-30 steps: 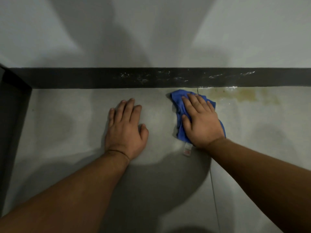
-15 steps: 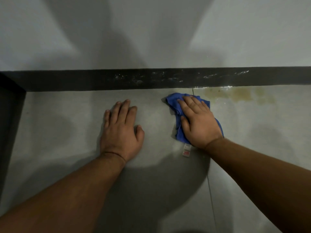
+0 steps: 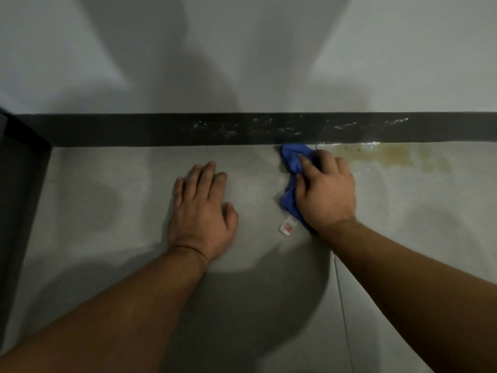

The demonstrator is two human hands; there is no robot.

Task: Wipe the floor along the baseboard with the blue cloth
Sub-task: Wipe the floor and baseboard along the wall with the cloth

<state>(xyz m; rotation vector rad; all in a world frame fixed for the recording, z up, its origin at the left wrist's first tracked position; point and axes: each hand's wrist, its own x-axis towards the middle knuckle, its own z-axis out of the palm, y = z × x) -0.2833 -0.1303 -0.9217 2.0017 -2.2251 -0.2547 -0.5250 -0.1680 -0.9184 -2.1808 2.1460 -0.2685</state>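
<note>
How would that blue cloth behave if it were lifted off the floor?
The blue cloth would probably droop limply: it lies bunched and creased under the right hand. It likely weighs little, being thin. Its tag trails loose, so it would dangle.

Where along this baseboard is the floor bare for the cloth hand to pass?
Bare floor lies between the left hand and the dark panel, and right of the stain. Crowded: right hand on blue cloth against the baseboard.

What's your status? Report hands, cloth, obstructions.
Left hand flat on floor, empty. Right hand pressing cloth, its tip at baseboard. Brown stain just right of cloth. Nothing in the way.
</note>
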